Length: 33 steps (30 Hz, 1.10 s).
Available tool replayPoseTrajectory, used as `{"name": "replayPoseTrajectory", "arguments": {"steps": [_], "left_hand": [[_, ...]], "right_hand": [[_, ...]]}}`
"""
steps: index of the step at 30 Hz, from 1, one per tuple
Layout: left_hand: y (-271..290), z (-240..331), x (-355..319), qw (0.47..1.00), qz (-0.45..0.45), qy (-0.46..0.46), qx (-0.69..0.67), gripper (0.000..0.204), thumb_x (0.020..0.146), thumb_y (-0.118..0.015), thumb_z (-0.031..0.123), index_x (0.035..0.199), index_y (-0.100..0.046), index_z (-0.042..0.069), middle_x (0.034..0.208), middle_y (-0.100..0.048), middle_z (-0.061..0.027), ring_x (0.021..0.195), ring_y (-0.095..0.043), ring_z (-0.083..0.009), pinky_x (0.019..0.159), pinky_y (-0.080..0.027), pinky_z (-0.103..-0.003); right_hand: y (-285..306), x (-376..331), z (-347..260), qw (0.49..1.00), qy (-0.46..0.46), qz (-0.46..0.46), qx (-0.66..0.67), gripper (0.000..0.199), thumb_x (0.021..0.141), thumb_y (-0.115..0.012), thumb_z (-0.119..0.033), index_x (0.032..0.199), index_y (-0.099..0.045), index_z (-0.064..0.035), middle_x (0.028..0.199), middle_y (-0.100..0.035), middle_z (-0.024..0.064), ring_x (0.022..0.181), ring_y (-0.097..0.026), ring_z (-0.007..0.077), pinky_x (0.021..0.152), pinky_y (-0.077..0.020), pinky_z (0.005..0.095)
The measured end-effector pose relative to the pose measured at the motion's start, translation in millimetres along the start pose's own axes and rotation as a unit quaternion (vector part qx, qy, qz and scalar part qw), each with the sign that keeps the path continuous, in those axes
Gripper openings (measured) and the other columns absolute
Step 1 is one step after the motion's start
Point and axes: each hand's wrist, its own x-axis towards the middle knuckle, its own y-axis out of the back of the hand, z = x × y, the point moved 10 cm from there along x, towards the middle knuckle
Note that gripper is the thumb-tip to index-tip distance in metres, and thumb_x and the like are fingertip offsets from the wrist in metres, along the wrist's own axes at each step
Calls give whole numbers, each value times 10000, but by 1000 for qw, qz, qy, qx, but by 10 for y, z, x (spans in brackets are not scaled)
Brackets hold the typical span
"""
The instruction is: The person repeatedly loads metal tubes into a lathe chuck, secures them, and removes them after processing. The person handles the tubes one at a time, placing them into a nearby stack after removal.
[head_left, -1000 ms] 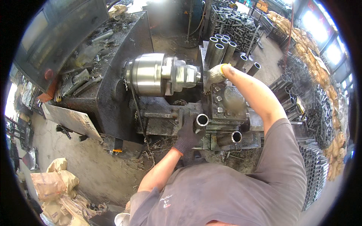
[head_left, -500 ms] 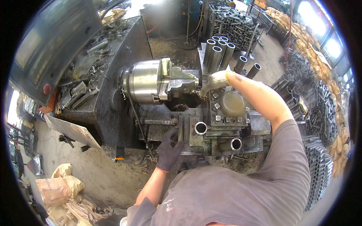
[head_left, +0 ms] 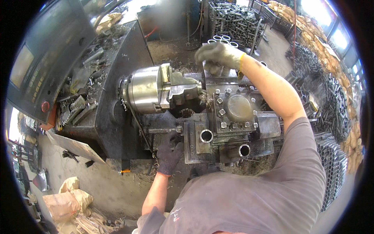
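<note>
My right hand (head_left: 222, 56), in a pale work glove, is over the far side of the machine, next to several upright metal tubes (head_left: 222, 38). Its fingers bend downward and are smeared by motion; whether they hold anything is hidden. My left hand (head_left: 170, 156), in a dark glove, is low at the near left side of the lathe carriage (head_left: 190, 150). Thumb and fingers are apart there, with nothing visible between them. Left of the square tool post (head_left: 238, 108) is the steel lathe chuck (head_left: 146, 89), its jaws toward the post, with metal shavings by them.
Two short tubes, one upright (head_left: 206, 135) and one lying (head_left: 244, 150), are on the carriage's near side. The dark headstock (head_left: 117, 89) stands left. Stacked tubes (head_left: 331, 167) are at the right, a crate of metal parts (head_left: 233, 23) behind. Brown paper sacks (head_left: 68, 202) lie lower left.
My right hand has moved up and away from the chuck jaws and tool post to the upright tubes. My left hand has shifted slightly left. The view has shifted a little.
</note>
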Motion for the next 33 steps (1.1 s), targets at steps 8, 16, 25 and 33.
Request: {"name": "replayPoseTrajectory", "arguments": {"steps": [8, 16, 25, 33], "left_hand": [[-155, 185, 257, 998, -14, -64, 24, 522, 891, -803, 193, 1365, -640, 48, 1300, -685, -200, 1172, -701, -350, 1003, -566, -435], [-146, -87, 226, 999, -24, 47, 0, 515, 915, -789, 184, 1382, -633, 32, 1294, -695, -188, 1140, -715, -308, 984, -568, -409], [-740, 45, 765, 936, -100, 98, -323, 690, 942, -764, 100, 1571, -481, 61, 1225, -718, -111, 1095, -685, -214, 999, -549, -373], [-978, 385, 1142, 925, -133, 96, -343, 656, 948, -780, 95, 1540, -502, 42, 1173, -720, -87, 1054, -682, -174, 940, -568, -335]], "right_hand": [[-1474, -58, 858, 812, 71, -420, -399, 171, 812, -786, -190, 862, -736, -35, 765, -714, 86, 660, -659, 198, 583, -507, 422], [-599, -23, 588, 985, -105, -122, 59, 250, 860, -843, -129, 1101, -798, -80, 1073, -789, 66, 855, -741, 134, 774, -642, 310], [-1297, 254, 177, 973, -13, -181, -145, 233, 924, -731, -110, 1132, -744, -5, 1044, -758, 101, 921, -748, 185, 754, -660, 320], [-13, 282, -713, 893, 215, 18, 395, 276, 882, -770, -3, 1157, -747, 8, 1215, -719, 157, 1057, -734, 163, 909, -647, 291]]}}
